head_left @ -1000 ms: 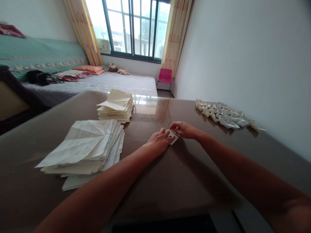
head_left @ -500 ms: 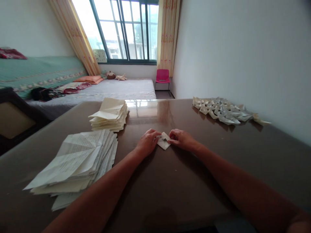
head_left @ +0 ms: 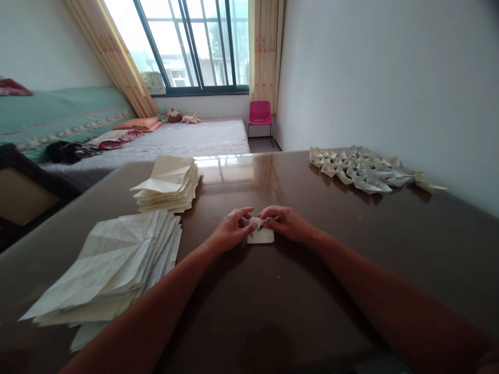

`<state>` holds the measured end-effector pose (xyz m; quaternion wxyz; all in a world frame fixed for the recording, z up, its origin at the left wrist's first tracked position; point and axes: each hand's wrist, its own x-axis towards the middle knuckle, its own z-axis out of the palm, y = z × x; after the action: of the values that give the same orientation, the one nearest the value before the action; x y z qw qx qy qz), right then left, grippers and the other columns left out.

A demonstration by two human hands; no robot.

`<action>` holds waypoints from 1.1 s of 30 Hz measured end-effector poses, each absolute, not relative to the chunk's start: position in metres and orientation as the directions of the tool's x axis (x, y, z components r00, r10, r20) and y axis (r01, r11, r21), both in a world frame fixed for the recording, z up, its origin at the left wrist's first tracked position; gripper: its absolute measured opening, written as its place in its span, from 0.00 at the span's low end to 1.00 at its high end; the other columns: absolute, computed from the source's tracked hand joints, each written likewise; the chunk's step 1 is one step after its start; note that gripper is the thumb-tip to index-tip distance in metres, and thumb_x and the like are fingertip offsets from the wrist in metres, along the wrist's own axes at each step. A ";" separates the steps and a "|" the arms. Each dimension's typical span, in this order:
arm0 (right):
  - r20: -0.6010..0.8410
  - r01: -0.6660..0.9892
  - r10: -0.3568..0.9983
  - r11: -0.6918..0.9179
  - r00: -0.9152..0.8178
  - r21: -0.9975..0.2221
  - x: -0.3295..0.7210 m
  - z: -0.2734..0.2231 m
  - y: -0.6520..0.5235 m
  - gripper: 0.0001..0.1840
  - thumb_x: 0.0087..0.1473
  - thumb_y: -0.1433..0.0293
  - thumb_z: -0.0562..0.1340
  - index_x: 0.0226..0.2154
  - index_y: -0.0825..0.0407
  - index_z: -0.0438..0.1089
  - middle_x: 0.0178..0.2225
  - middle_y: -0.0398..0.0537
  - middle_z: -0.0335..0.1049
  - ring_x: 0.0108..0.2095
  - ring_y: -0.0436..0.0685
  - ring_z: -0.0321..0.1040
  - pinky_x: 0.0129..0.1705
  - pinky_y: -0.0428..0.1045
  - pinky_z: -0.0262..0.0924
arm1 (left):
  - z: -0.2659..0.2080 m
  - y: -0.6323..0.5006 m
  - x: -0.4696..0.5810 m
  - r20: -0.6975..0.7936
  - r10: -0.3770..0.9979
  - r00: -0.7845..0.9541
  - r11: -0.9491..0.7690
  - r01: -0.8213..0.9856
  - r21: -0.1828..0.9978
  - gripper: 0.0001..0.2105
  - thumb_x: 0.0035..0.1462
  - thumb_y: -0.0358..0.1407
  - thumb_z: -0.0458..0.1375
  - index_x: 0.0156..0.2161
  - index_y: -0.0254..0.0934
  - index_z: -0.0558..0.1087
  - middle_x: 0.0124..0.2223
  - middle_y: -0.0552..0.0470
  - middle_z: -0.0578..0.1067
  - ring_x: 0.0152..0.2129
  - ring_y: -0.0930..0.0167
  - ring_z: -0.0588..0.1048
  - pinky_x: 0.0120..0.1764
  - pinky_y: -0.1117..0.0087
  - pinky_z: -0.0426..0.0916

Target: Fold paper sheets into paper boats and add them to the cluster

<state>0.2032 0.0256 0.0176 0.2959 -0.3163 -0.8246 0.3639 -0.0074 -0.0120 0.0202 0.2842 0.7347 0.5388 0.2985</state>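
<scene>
The small folded paper point(head_left: 261, 238) sits mid-table, well in from the near edge of the table point(head_left: 351, 234), a straight side facing me where a corner pointed before. My left hand point(head_left: 230, 228) and right hand point(head_left: 290, 223), close together, now both pinch its far part, thumbs in front; I take this as turning done and its folds being worked, though my fingers hide some. Toward the left edge lies the printed stack point(head_left: 101, 270), with the cream stack point(head_left: 167, 184) nearer the far left corner. Finished-looking paper shapes point(head_left: 362, 171) spread from the far right corner along the right edge.
</scene>
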 end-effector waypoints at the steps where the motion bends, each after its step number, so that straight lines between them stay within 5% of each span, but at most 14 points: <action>1: 0.245 0.289 0.745 0.508 -0.621 -0.812 0.202 0.019 0.024 0.07 0.52 0.69 0.62 0.36 0.52 0.71 0.38 0.46 0.72 0.35 0.51 0.68 0.40 0.48 0.63 | 0.021 -0.012 -0.008 0.138 0.961 0.241 -0.261 0.614 0.745 0.24 0.52 0.43 0.58 0.54 0.35 0.69 0.41 0.48 0.74 0.30 0.73 0.72 0.35 0.71 0.69; 6: 0.313 0.214 0.791 0.479 -0.525 -0.851 0.194 0.032 0.014 0.15 0.50 0.68 0.63 0.42 0.50 0.67 0.41 0.46 0.71 0.35 0.50 0.68 0.38 0.47 0.64 | 0.033 -0.017 -0.005 0.193 0.950 0.244 -0.307 0.636 0.708 0.13 0.51 0.40 0.59 0.40 0.36 0.77 0.32 0.53 0.71 0.27 0.74 0.69 0.32 0.73 0.66; 11: 0.376 0.210 0.817 0.499 -0.438 -0.841 0.193 0.031 0.015 0.29 0.45 0.64 0.67 0.49 0.49 0.60 0.46 0.49 0.69 0.41 0.53 0.67 0.42 0.49 0.63 | 0.034 -0.017 0.001 0.246 0.954 0.171 -0.298 0.486 0.821 0.09 0.54 0.40 0.58 0.34 0.34 0.71 0.28 0.55 0.71 0.25 0.76 0.68 0.28 0.76 0.62; 15: 0.348 0.306 0.812 0.519 -0.468 -0.798 0.194 0.024 0.017 0.21 0.49 0.62 0.65 0.44 0.51 0.62 0.38 0.45 0.69 0.36 0.52 0.66 0.38 0.46 0.62 | 0.027 -0.017 0.003 0.264 0.949 0.174 -0.314 0.422 0.850 0.08 0.56 0.39 0.56 0.35 0.35 0.66 0.30 0.54 0.71 0.27 0.74 0.70 0.31 0.75 0.66; 19: 0.459 0.530 0.684 0.730 -0.567 -0.433 0.195 0.027 0.013 0.05 0.57 0.68 0.58 0.36 0.51 0.66 0.36 0.47 0.69 0.38 0.54 0.63 0.41 0.48 0.55 | 0.027 -0.022 0.002 0.467 0.865 0.183 -0.452 0.688 0.567 0.07 0.56 0.36 0.56 0.40 0.37 0.69 0.40 0.50 0.73 0.40 0.69 0.69 0.44 0.68 0.66; 23: 0.400 0.618 0.594 0.782 -0.698 -0.082 0.200 0.032 0.013 0.08 0.59 0.68 0.55 0.38 0.51 0.68 0.39 0.51 0.70 0.43 0.58 0.60 0.44 0.51 0.49 | 0.029 -0.026 -0.002 0.480 0.782 0.398 -0.551 0.801 0.233 0.08 0.60 0.33 0.51 0.41 0.40 0.72 0.42 0.49 0.73 0.43 0.67 0.67 0.47 0.66 0.64; 29: 0.242 0.544 0.548 0.835 -0.801 -0.087 0.215 0.036 0.020 0.11 0.57 0.69 0.58 0.44 0.50 0.69 0.42 0.48 0.72 0.44 0.56 0.62 0.45 0.50 0.47 | 0.026 -0.024 -0.009 0.286 0.767 0.575 -0.627 0.765 0.145 0.14 0.64 0.34 0.45 0.42 0.40 0.74 0.40 0.49 0.74 0.39 0.70 0.69 0.42 0.70 0.66; 33: 0.210 0.535 0.541 0.840 -0.814 -0.089 0.223 0.046 0.019 0.08 0.56 0.67 0.59 0.37 0.48 0.72 0.40 0.49 0.73 0.45 0.57 0.62 0.46 0.51 0.46 | 0.029 -0.024 -0.010 0.246 0.755 0.608 -0.649 0.748 0.141 0.15 0.65 0.37 0.44 0.43 0.42 0.75 0.40 0.49 0.74 0.39 0.70 0.69 0.41 0.71 0.66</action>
<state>0.2230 0.0186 0.0458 0.1140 -0.2825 -0.9524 0.0130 -0.0099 -0.0240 0.0287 0.0121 0.8966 0.4189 0.1429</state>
